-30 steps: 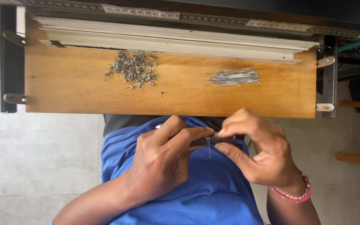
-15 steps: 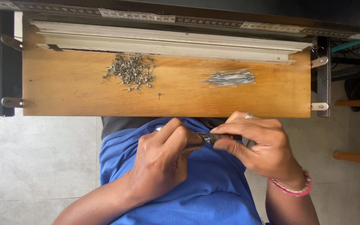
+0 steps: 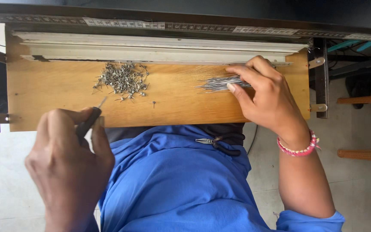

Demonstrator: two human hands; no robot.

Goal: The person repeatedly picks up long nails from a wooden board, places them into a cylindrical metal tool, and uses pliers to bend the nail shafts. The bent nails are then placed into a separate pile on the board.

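My left hand [image 3: 69, 157] is shut on a small dark-handled tool [image 3: 89, 121] whose thin metal tip points up over the front edge of the wooden board [image 3: 48, 92]. My right hand [image 3: 265, 96] rests on a bundle of thin straight wires [image 3: 214, 83] at the board's right side, with thumb and fingers touching them. A pile of several small bent wire pieces [image 3: 122, 79] lies on the board's left half. A pair of small pliers [image 3: 217, 144] lies on my blue-clothed lap [image 3: 172, 180].
A pale metal rail [image 3: 151, 47] runs along the board's far edge, with a measuring tape strip [image 3: 194, 26] behind it. Metal brackets [image 3: 318, 83] hold the board's ends. Wooden bars [image 3: 363, 99] stand at right over a tiled floor [image 3: 5, 180].
My hands were together over my lap, working a wire. They have parted: the right hand reached up to the wire bundle, the left moved down and left with the tool. The pliers now lie on my lap.
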